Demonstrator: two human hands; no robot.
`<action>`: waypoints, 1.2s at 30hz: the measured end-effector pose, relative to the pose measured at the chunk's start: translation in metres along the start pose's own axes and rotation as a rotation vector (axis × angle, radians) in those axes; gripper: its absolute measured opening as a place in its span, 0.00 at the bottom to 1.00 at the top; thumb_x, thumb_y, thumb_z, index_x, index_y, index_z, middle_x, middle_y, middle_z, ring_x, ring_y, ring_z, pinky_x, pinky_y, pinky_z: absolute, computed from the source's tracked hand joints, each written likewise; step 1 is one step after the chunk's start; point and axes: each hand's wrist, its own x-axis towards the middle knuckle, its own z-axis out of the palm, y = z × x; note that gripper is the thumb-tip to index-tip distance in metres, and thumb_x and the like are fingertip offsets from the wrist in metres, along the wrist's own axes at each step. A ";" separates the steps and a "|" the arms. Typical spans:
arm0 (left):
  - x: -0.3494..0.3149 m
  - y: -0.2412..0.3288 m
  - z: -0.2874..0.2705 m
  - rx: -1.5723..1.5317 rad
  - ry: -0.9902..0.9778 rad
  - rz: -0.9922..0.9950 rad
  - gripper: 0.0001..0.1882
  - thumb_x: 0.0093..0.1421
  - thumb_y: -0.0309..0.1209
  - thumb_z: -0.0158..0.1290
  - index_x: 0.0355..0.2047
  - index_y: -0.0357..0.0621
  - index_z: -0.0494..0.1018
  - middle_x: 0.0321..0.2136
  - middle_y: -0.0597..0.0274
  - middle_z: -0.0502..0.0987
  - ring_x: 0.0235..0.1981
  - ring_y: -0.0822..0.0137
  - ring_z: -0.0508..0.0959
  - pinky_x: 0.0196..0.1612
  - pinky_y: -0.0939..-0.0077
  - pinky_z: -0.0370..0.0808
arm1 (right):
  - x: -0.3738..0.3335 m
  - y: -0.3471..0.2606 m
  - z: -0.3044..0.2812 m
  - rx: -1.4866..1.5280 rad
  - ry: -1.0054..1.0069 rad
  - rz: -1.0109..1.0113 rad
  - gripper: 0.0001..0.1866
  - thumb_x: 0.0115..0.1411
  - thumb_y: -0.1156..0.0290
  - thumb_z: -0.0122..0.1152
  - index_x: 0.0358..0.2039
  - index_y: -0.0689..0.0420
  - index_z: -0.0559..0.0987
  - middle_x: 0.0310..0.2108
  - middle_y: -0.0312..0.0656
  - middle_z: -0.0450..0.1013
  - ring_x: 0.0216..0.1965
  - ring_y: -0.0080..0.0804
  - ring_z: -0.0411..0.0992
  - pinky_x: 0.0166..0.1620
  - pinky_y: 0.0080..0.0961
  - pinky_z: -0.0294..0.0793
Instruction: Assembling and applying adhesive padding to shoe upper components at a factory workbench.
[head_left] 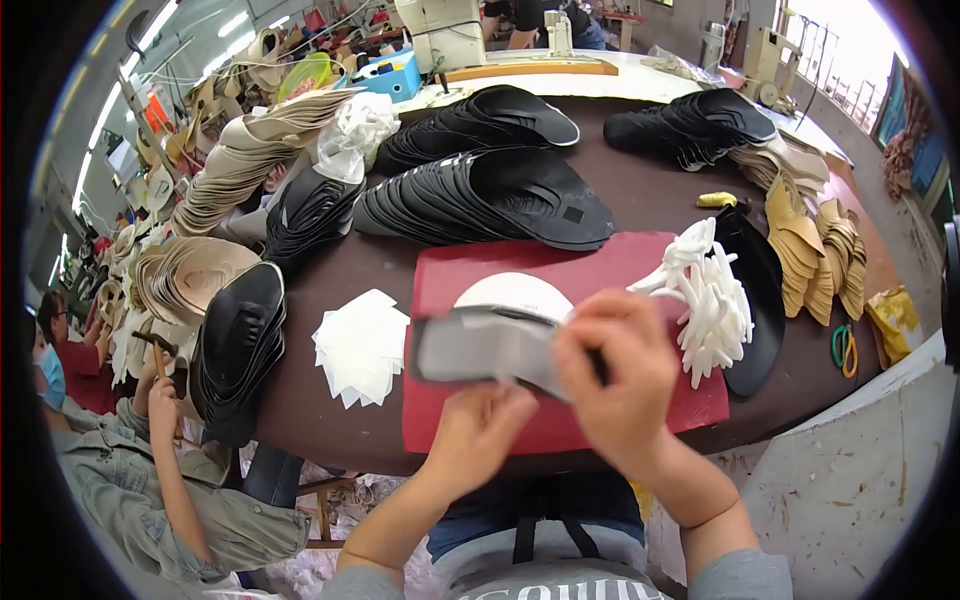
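A person seated at a brown worktop (pixel 635 195) holds a blurred grey-and-black shoe piece (pixel 455 350) above a red mat (pixel 450 265). The right hand (pixel 622 372) grasps the piece's right end, fingers curled; the left hand (pixel 478 435) has thumb and fingers drawn together at its lower edge, though blur leaves it impossible to tell whether they grip it. Just behind, a white rounded piece (pixel 515 290) lies on the mat. White sheets (pixel 360 345) fan out to the left, white strips (pixel 710 305) heap to the right, and stacked black shoe uppers (pixel 490 195) stand beyond. At far left, a co-worker's hand (pixel 162 405) holds a hammer (pixel 157 345).
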 end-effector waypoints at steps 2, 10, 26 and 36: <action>0.008 0.000 -0.004 -0.229 0.144 -0.081 0.12 0.63 0.32 0.48 0.45 0.40 0.70 0.34 0.46 0.78 0.24 0.63 0.78 0.29 0.77 0.73 | 0.000 -0.003 -0.004 0.120 -0.068 -0.052 0.10 0.52 0.77 0.61 0.36 0.62 0.79 0.50 0.46 0.68 0.51 0.36 0.65 0.52 0.28 0.65; 0.019 0.076 -0.038 -0.450 -0.161 -0.176 0.14 0.52 0.20 0.47 0.39 0.36 0.75 0.30 0.48 0.78 0.20 0.65 0.74 0.27 0.79 0.70 | -0.022 0.069 -0.041 0.731 -0.467 0.560 0.13 0.55 0.73 0.62 0.41 0.62 0.79 0.40 0.46 0.76 0.33 0.35 0.73 0.34 0.22 0.74; 0.060 -0.011 0.066 0.963 -0.578 0.658 0.30 0.54 0.36 0.57 0.58 0.49 0.67 0.61 0.51 0.63 0.63 0.47 0.60 0.63 0.49 0.56 | 0.070 0.159 -0.133 -0.793 0.036 0.095 0.34 0.46 0.63 0.65 0.57 0.52 0.70 0.52 0.47 0.70 0.49 0.43 0.69 0.51 0.34 0.69; 0.069 -0.017 0.083 0.672 -0.865 0.624 0.19 0.52 0.32 0.59 0.46 0.49 0.76 0.52 0.65 0.74 0.57 0.55 0.69 0.62 0.50 0.60 | 0.169 0.289 -0.067 -1.249 0.230 -0.127 0.37 0.49 0.53 0.67 0.58 0.51 0.67 0.55 0.57 0.66 0.54 0.51 0.66 0.58 0.53 0.56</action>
